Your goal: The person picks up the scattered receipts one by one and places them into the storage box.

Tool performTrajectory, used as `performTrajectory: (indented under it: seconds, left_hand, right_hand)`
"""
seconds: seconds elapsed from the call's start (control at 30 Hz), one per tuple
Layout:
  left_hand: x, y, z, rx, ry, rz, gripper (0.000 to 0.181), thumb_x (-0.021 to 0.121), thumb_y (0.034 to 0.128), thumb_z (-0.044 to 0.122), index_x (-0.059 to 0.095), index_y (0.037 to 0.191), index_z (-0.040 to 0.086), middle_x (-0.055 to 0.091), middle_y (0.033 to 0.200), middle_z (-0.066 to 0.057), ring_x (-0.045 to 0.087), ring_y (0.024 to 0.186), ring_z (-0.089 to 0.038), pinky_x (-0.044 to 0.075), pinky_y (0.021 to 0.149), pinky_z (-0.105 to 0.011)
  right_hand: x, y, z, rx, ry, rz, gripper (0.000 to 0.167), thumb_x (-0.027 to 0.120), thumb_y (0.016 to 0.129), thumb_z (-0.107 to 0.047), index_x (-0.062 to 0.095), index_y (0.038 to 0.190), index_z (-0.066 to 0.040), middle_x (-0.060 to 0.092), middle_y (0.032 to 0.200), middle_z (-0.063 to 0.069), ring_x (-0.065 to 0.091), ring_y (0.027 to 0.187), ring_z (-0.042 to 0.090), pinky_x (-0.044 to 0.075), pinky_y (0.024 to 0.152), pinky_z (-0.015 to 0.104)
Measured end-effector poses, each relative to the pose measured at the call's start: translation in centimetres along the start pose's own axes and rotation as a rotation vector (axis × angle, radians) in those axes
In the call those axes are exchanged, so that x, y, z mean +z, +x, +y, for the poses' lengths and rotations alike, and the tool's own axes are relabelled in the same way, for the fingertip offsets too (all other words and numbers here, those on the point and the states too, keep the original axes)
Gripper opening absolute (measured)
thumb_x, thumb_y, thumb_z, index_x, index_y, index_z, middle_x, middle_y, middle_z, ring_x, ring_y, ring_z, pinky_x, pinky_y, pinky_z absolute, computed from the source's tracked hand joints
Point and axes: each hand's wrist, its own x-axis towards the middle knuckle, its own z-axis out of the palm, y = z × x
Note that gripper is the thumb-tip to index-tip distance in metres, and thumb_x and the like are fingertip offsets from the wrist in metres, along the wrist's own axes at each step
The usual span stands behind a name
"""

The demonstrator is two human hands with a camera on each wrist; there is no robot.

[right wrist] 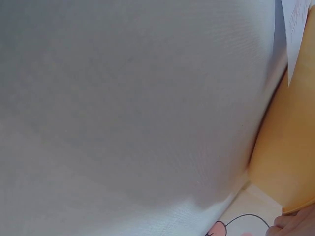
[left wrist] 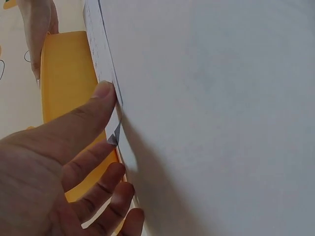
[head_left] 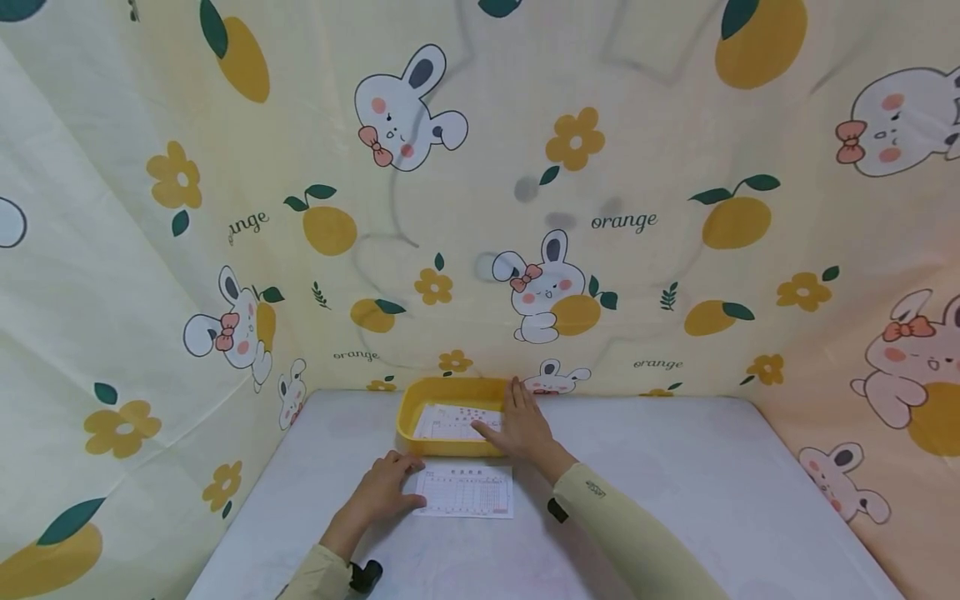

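Note:
A yellow tray stands against the back wall, with printed paper forms lying in it. In front of it is another printed form, its left edge between the thumb and index finger of my left hand. The left wrist view shows this form nearly edge-on, a corner bent at the index fingertip. Over the tray's right end lies my right hand, fingers extended along the far corner and thumb over the forms. In the right wrist view, fingertips touch the tray's rim; the palm is hidden.
A white-covered table extends to both sides of the tray. Cloth walls printed with rabbits and oranges enclose it at the back, left and right. A dark wrist device sits by the left sleeve.

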Motion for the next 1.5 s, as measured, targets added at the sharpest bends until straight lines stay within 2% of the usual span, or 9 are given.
performTrajectory:
  seconds: [0.23,0.67,0.9,1.03,1.13,1.5]
  left_hand:
    - [-0.3,-0.2,0.4,-0.008,-0.02,-0.01,0.051,0.096,0.0816,0.028,0.072,0.124,0.017,0.06,0.122,-0.005,0.054,0.107,-0.025,0.052,0.098,-0.051]
    - [-0.8,-0.6,0.7,-0.069,-0.052,-0.036,0.039,0.095,0.0827,0.025,0.068,0.109,0.015,0.06,0.123,-0.007,0.054,0.109,-0.026,0.052,0.106,-0.055]
    - [-0.9,-0.6,0.7,-0.074,-0.035,-0.04,0.051,0.095,0.0829,0.026,0.069,0.122,0.005,0.06,0.122,-0.009,0.053,0.104,-0.025,0.054,0.099,-0.051]
    - [-0.9,-0.6,0.5,-0.079,-0.045,-0.034,0.034,0.09,0.0894,0.026,0.068,0.108,0.009,0.06,0.116,-0.006,0.053,0.1,-0.024,0.054,0.094,-0.048]
    - [-1.0,-0.6,0.2,-0.091,-0.087,-0.031,0.021,0.083,0.096,0.025,0.068,0.101,0.011,0.06,0.111,-0.005,0.053,0.099,-0.022,0.054,0.091,-0.047]
    - [-1.8,-0.9,-0.9,-0.108,-0.211,-0.04,0.01,0.074,0.1032,0.02,0.069,0.107,0.013,0.067,0.099,0.001,0.06,0.092,-0.017,0.058,0.088,-0.045]
  right_hand:
    - [0.0,0.1,0.0,0.012,-0.004,-0.013,0.123,0.041,0.096,-0.086,0.008,0.168,0.009,0.003,0.177,0.027,0.008,0.166,0.041,0.014,0.134,0.051]
    - [0.3,0.4,0.1,0.036,-0.003,-0.031,0.123,0.043,0.096,-0.084,0.006,0.168,0.009,0.003,0.177,0.026,0.009,0.166,0.041,0.015,0.134,0.051]
    - [0.2,0.3,0.1,0.03,0.006,-0.034,0.123,0.043,0.096,-0.084,0.006,0.168,0.009,0.002,0.177,0.027,0.009,0.166,0.041,0.015,0.134,0.051]
    - [0.1,0.2,0.2,0.019,0.021,-0.028,0.123,0.046,0.096,-0.082,0.008,0.167,0.01,0.003,0.177,0.028,0.01,0.165,0.042,0.015,0.134,0.052]
    - [0.3,0.3,0.3,0.006,0.028,-0.017,0.123,0.046,0.096,-0.082,0.009,0.167,0.011,0.005,0.176,0.029,0.011,0.165,0.043,0.016,0.133,0.053]
    - [-0.1,0.0,0.1,-0.011,0.012,-0.007,0.122,0.045,0.098,-0.082,0.01,0.166,0.013,0.006,0.176,0.031,0.011,0.165,0.043,0.017,0.133,0.052]
